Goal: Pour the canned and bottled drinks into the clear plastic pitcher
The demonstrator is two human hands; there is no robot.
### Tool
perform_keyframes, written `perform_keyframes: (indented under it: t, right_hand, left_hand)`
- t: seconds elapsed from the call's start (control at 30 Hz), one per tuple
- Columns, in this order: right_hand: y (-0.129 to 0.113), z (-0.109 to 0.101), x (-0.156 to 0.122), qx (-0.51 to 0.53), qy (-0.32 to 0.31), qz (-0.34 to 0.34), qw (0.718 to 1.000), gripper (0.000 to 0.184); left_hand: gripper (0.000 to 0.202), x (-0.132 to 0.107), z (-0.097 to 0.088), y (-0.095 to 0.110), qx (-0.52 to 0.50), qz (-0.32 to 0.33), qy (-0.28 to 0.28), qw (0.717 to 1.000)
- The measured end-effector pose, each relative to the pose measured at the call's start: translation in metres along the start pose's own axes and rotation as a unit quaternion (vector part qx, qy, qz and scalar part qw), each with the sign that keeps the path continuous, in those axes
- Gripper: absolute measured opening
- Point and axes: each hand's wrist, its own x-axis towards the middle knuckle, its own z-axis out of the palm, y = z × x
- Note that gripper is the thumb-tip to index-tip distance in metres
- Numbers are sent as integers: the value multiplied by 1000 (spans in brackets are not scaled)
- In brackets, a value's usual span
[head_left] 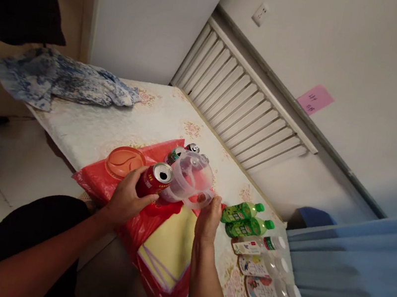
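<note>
My left hand (127, 198) is wrapped round a red drink can (149, 181), its top opened and tilted toward me. Close beside the can, a clear plastic pitcher (183, 178) with no lid on it is held by its handle in my right hand (209, 219). An orange round lid (124, 162) lies to the left on a red plastic bag (135, 239). Behind the pitcher stand several opened cans, among them a green one (175, 155) and a dark one (193, 147). A folded yellow cloth (170, 244) rests on the bag nearer to me.
Several bottles lie or stand at the right: two green-capped ones (243, 212) and clear, white-capped ones (266, 290). A blue-patterned cloth (81, 82) covers the table's far left corner. A radiator (240, 95) runs along the wall. Blue curtain (358, 279) hangs at the right.
</note>
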Motion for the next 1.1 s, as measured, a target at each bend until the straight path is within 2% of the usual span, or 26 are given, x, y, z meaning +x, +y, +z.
perform_keyframes:
  t: [0.1, 0.17, 0.27, 0.33, 0.4, 0.5, 0.73, 0.93, 1.03, 1.1]
  right_hand:
    - [-2, -19, -11, 34, 84, 49, 995, 47]
    - [-3, -31, -25, 27, 83, 68, 994, 49]
    - [-9, -45, -54, 32, -28, 81, 996, 45]
    - [-16, -51, -73, 47, -103, 87, 990, 50]
    - [-25, -55, -89, 53, -143, 91, 984, 59]
    - [-37, -66, -101, 30, -159, 84, 983, 65]
    - [-47, -102, -113, -22, -119, 88, 989, 70]
    - [-39, -120, -117, -61, -42, 84, 994, 65]
    - [-29, -130, -113, -38, -11, 84, 996, 65]
    - [-22, -139, -108, -17, 8, 84, 996, 63]
  left_hand:
    - [72, -20, 3, 9, -24, -10, -13, 1000]
    - [74, -34, 7, 15, -50, -13, -45, 998]
    - [71, -54, 19, 25, -83, -4, -113, 990]
    - [69, -66, 29, 29, -91, 5, -155, 984]
    - [69, -77, 41, 31, -96, 10, -189, 977]
    - [73, -91, 59, 30, -122, 9, -234, 965]
    - [73, -107, 90, 40, -127, 23, -308, 942]
    - [67, -114, 110, 54, -100, 39, -362, 926]
    - [75, -112, 121, 51, -73, 67, -375, 922]
    - [76, -107, 127, 42, -17, 84, -365, 927]
